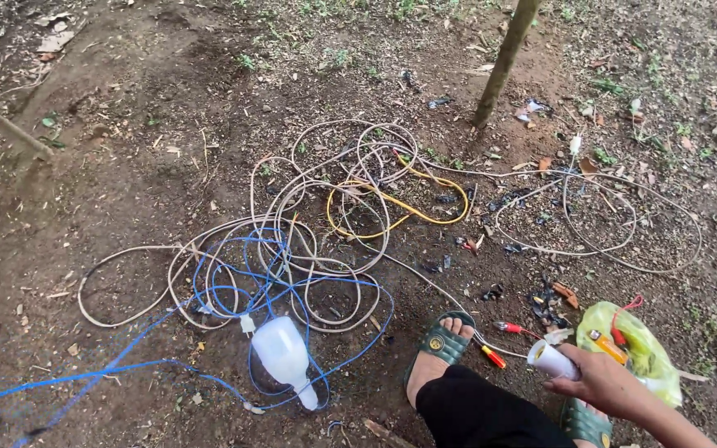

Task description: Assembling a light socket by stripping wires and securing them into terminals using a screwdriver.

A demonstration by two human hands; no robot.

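The right hand (603, 383) is closed around a small white paper-like roll (551, 360), held low beside the knee; the left hand is out of view. Just beyond the roll lies a yellow-green plastic bag (649, 353), with a red-handled screwdriver (492, 356) by the green sandal (441, 340). Farther left, a white plastic bulb (282, 353) rests among tangled beige and blue wires (292, 257) on bare soil.

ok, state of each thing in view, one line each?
right hand: closed around white roll
white bulb: lying on dirt, wired to blue cable
white cable: loose tangled coils
yellow cable: looped among the coils
green bag: open, tools inside
red screwdriver: on ground by sandal
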